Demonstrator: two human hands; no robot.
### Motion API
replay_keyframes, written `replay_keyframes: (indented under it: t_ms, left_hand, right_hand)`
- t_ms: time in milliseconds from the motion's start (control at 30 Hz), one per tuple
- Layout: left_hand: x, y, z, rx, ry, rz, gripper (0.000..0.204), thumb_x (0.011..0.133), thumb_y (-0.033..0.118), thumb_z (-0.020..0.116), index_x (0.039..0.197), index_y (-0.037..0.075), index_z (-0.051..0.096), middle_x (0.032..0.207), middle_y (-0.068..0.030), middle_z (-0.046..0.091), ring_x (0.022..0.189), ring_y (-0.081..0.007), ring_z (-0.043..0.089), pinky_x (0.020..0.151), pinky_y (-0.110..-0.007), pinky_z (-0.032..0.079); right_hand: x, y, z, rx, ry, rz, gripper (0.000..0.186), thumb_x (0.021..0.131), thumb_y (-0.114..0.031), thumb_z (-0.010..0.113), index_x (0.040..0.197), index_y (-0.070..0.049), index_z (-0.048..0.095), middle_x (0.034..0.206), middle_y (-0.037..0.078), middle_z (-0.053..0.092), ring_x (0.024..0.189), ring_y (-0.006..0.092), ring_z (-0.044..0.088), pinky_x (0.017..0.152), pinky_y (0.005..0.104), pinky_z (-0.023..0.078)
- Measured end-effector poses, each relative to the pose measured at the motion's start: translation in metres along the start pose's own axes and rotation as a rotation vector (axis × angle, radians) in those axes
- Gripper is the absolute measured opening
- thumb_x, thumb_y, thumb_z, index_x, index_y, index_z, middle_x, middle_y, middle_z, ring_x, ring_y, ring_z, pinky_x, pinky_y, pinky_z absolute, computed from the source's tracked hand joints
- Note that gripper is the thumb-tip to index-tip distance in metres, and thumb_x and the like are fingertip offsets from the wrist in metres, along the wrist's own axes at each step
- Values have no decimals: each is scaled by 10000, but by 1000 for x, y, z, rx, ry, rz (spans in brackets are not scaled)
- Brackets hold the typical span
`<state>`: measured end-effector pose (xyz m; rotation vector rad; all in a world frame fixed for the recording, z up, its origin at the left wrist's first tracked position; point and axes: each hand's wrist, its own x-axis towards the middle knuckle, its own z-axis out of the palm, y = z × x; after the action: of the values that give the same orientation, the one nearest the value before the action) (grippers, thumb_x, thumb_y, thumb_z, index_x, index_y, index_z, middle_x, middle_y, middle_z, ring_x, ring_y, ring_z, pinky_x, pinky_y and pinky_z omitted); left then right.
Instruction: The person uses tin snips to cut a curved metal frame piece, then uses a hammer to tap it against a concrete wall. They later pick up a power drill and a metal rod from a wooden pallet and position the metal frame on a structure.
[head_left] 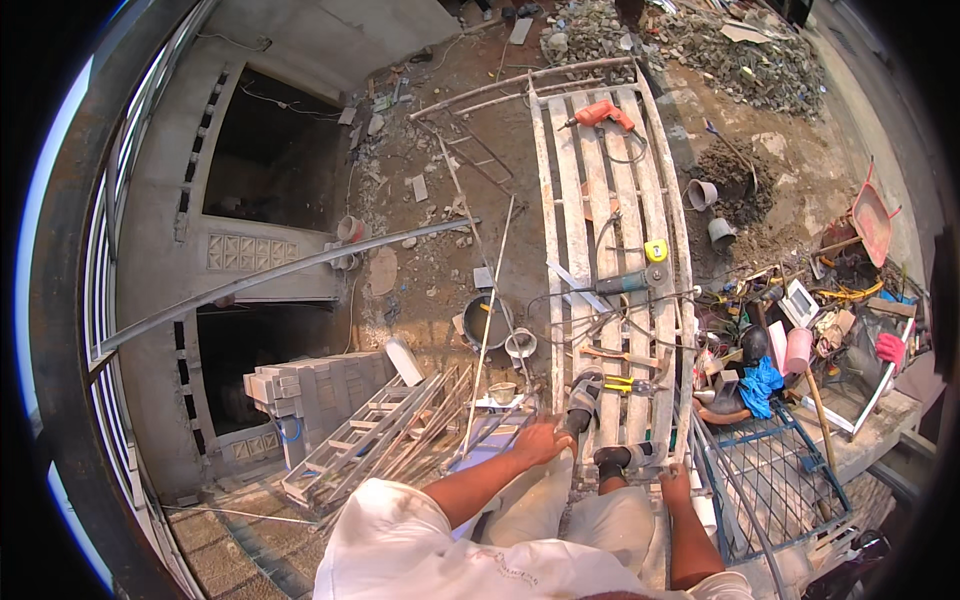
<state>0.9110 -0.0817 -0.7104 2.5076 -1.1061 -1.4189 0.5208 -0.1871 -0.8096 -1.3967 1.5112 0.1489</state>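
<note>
My left hand is closed beside my left knee, at the near left edge of a slatted platform. What lies inside its fingers is hidden. My right hand is down at the platform's near right edge, its fingers mostly out of sight. Both my sandalled feet rest on the slats between the hands. Just ahead of them lie yellow-handled pliers and a hammer. Farther along are a green angle grinder, a yellow tape measure and, at the far end, a red drill.
Below left are a ladder, stacked blocks, a round black tub and a long slanting bar. To the right lie a blue metal grille, cluttered tools, a wheelbarrow and buckets. Rubble is heaped beyond.
</note>
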Motion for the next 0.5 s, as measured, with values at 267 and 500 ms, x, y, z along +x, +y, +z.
replay_keyframes:
  t_ms: [267, 500]
  left_hand:
    - [32, -40, -128, -82, 141, -49, 602, 877, 336, 678, 1375, 59, 483, 1416, -236, 443, 1327, -391, 422, 1125, -433, 342]
    - [16, -11, -236, 108, 210, -25, 658, 868, 296, 701, 1434, 109, 421, 1500, -256, 318, 1396, -422, 328, 1149, -448, 307]
  right_hand:
    - [-160, -60, -57, -385, -337, 287, 491, 866, -471, 654, 769, 8, 613, 749, 224, 633, 757, 386, 618, 707, 447, 489]
    - [-225, -41, -30, -40, -394, 245, 487, 945, -437, 578, 694, -21, 535, 612, 82, 505, 558, 184, 475, 556, 369, 424]
